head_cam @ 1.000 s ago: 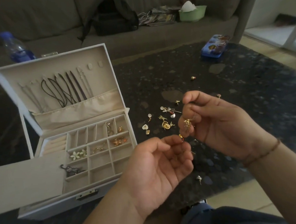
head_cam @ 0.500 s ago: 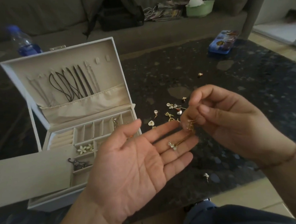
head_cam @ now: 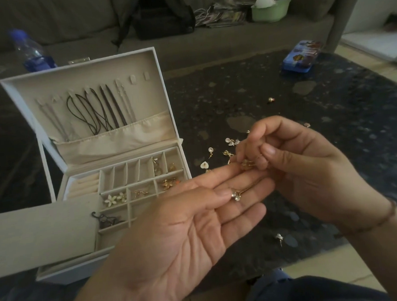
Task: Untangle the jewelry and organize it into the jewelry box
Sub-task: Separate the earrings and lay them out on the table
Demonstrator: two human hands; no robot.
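Observation:
A white jewelry box (head_cam: 61, 271) stands open at the left, cords hanging in its lid (head_cam: 94, 109), earrings in some compartments. My left hand (head_cam: 174, 239) lies palm up in front of the box, fingers spread flat. A gold chain earring with a crystal end (head_cam: 236, 196) rests across its fingers. My right hand (head_cam: 297, 168) pinches the gold top of that tangled earring piece (head_cam: 247, 164) between thumb and fingers, just above the left fingertips. Loose earrings (head_cam: 229, 146) lie scattered on the dark table behind my hands.
A single stud (head_cam: 278, 237) lies near the table's front edge, another gold ball (head_cam: 270, 100) further back. A blue tin (head_cam: 302, 57) sits at the far right of the table, a water bottle (head_cam: 32, 53) behind the box. A sofa with a black bag (head_cam: 163, 16) stands beyond.
My left hand went from curled fingers to a flat open palm under the right hand, and the chain's crystal end came to rest on its fingers. The right hand keeps its pinch.

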